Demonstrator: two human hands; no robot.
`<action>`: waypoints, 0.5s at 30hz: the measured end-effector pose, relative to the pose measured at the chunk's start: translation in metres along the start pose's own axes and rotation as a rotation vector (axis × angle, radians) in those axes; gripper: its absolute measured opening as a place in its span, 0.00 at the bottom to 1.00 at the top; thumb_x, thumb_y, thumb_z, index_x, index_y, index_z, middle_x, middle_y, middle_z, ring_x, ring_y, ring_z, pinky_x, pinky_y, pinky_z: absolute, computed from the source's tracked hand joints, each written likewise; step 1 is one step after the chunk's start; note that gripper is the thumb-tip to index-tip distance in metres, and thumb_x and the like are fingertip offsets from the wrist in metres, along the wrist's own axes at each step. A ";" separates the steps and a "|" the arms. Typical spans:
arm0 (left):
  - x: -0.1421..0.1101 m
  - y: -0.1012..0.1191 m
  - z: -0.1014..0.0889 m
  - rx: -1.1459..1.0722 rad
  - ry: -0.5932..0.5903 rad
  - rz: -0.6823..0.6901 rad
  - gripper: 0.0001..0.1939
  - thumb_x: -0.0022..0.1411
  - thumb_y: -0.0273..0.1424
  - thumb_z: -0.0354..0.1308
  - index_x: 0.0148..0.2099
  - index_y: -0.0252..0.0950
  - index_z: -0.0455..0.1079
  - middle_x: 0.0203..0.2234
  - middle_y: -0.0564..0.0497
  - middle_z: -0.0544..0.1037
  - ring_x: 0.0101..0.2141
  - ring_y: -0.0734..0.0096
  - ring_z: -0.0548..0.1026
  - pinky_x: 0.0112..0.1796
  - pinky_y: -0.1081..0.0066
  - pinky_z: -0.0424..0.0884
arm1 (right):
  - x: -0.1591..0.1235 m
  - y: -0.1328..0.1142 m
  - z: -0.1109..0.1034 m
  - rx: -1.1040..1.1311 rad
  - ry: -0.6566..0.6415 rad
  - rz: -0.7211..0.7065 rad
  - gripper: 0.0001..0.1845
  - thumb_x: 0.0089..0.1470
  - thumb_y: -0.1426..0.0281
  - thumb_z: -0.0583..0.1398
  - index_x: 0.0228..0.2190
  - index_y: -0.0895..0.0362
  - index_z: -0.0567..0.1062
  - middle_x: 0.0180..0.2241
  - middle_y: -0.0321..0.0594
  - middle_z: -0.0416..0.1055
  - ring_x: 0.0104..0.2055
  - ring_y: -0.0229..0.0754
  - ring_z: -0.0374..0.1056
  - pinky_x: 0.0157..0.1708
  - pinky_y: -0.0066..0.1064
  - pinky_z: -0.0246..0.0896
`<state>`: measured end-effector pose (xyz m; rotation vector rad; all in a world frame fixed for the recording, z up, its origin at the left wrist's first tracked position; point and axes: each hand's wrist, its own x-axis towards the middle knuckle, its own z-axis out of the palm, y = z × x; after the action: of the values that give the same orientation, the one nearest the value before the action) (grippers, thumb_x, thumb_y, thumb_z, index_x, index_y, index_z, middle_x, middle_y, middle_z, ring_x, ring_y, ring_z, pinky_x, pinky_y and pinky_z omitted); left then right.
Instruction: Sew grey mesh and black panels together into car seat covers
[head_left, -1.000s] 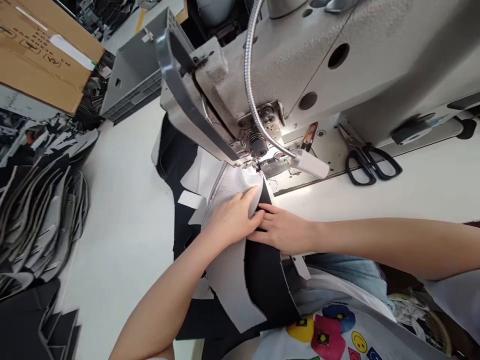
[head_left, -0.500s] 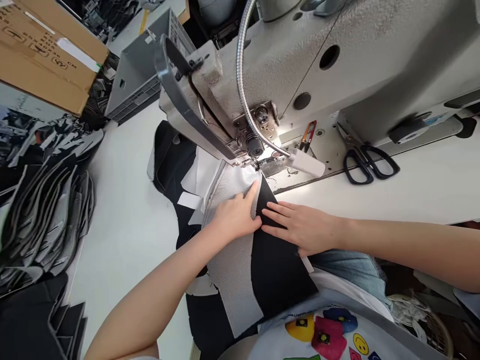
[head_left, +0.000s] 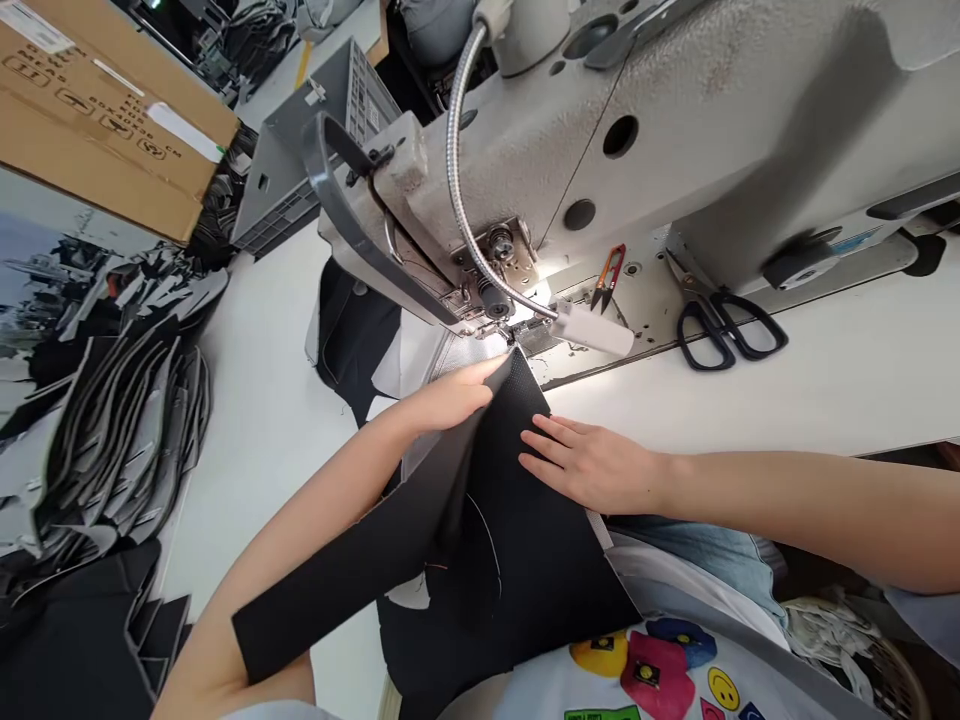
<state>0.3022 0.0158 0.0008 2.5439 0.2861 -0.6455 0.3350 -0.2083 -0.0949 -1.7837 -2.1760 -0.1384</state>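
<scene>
A black fabric piece [head_left: 517,540] lies on the white table in front of the sewing machine [head_left: 600,150], its tip near the lit needle area [head_left: 517,330]. My left hand [head_left: 450,395] pinches the upper edge of a black flap folded over the grey mesh piece [head_left: 457,355], of which only a strip shows. The flap drapes across my left forearm. My right hand [head_left: 592,460] rests flat on the black fabric with fingers spread, just right of the fold.
Black-handled scissors [head_left: 720,320] and orange thread snips [head_left: 609,275] lie on the machine bed. Stacks of cut grey and black pieces [head_left: 112,420] fill the left. A cardboard box [head_left: 105,110] and a grey crate [head_left: 300,170] stand at the back left.
The grey mesh strip has been flipped over, so its black side now covers it and drapes over my left arm. My right hand slid slightly down and flattened on the black fabric.
</scene>
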 end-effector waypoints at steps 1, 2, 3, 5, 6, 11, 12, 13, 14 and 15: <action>0.001 0.001 0.002 -0.005 -0.015 -0.009 0.39 0.50 0.25 0.43 0.67 0.37 0.54 0.62 0.53 0.62 0.60 0.63 0.61 0.57 0.66 0.63 | 0.000 0.002 -0.001 0.019 -0.016 -0.015 0.27 0.55 0.72 0.58 0.55 0.66 0.67 0.57 0.60 0.63 0.59 0.57 0.60 0.57 0.47 0.56; 0.002 0.001 0.005 -0.025 -0.049 -0.018 0.40 0.50 0.26 0.43 0.68 0.36 0.51 0.64 0.53 0.57 0.63 0.63 0.57 0.59 0.65 0.59 | -0.001 0.004 -0.002 0.051 -0.036 -0.031 0.30 0.53 0.68 0.61 0.56 0.66 0.66 0.58 0.61 0.62 0.60 0.60 0.58 0.58 0.48 0.55; 0.002 0.002 0.008 -0.043 -0.083 -0.031 0.40 0.51 0.25 0.42 0.68 0.35 0.48 0.65 0.53 0.54 0.64 0.64 0.53 0.61 0.65 0.55 | -0.002 0.006 -0.004 0.092 -0.057 -0.044 0.35 0.50 0.64 0.63 0.57 0.67 0.65 0.58 0.63 0.60 0.61 0.63 0.56 0.58 0.50 0.54; 0.002 0.006 0.013 -0.009 -0.071 -0.066 0.40 0.52 0.25 0.42 0.69 0.34 0.46 0.66 0.51 0.51 0.65 0.64 0.51 0.61 0.65 0.53 | -0.004 0.009 -0.008 0.178 -0.092 -0.063 0.45 0.45 0.57 0.65 0.59 0.67 0.62 0.60 0.65 0.56 0.63 0.67 0.50 0.59 0.52 0.51; 0.001 0.008 0.016 0.028 -0.056 -0.080 0.39 0.53 0.25 0.42 0.69 0.33 0.45 0.66 0.50 0.50 0.64 0.63 0.52 0.61 0.65 0.54 | -0.006 0.011 -0.010 0.213 -0.107 -0.073 0.48 0.44 0.54 0.65 0.60 0.67 0.61 0.61 0.66 0.54 0.64 0.68 0.48 0.59 0.53 0.50; -0.003 0.030 0.032 0.314 -0.025 -0.216 0.37 0.59 0.27 0.41 0.70 0.30 0.37 0.50 0.38 0.75 0.48 0.56 0.75 0.42 0.64 0.71 | -0.007 0.010 -0.010 0.259 -0.124 -0.081 0.48 0.43 0.53 0.66 0.59 0.68 0.62 0.61 0.67 0.55 0.65 0.69 0.45 0.61 0.56 0.44; -0.003 0.034 0.035 0.364 -0.031 -0.247 0.37 0.60 0.27 0.41 0.70 0.29 0.36 0.44 0.39 0.78 0.42 0.56 0.77 0.37 0.65 0.71 | -0.006 0.009 -0.009 0.258 -0.122 -0.074 0.47 0.44 0.55 0.66 0.59 0.68 0.63 0.60 0.66 0.55 0.65 0.69 0.45 0.61 0.56 0.44; -0.003 0.037 0.036 0.398 -0.038 -0.265 0.37 0.60 0.26 0.41 0.70 0.29 0.35 0.40 0.40 0.79 0.39 0.56 0.78 0.34 0.66 0.70 | -0.006 0.009 -0.009 0.258 -0.121 -0.071 0.47 0.44 0.55 0.66 0.59 0.68 0.63 0.60 0.66 0.56 0.65 0.69 0.45 0.61 0.56 0.44; -0.002 0.039 0.038 0.410 -0.044 -0.268 0.37 0.60 0.26 0.41 0.70 0.28 0.35 0.39 0.40 0.80 0.37 0.57 0.78 0.32 0.67 0.69 | -0.005 0.008 -0.008 0.260 -0.123 -0.073 0.48 0.43 0.54 0.66 0.59 0.67 0.62 0.60 0.66 0.55 0.65 0.69 0.45 0.61 0.56 0.44; -0.001 0.040 0.038 0.402 -0.050 -0.263 0.37 0.60 0.26 0.41 0.70 0.29 0.35 0.40 0.40 0.80 0.36 0.57 0.78 0.32 0.67 0.68 | -0.005 0.007 -0.008 0.259 -0.130 -0.079 0.51 0.41 0.52 0.66 0.60 0.67 0.62 0.61 0.66 0.54 0.65 0.70 0.45 0.61 0.57 0.43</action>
<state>0.2987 -0.0377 -0.0111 2.8912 0.5261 -0.9466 0.3445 -0.2135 -0.0898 -1.6024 -2.2354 0.2375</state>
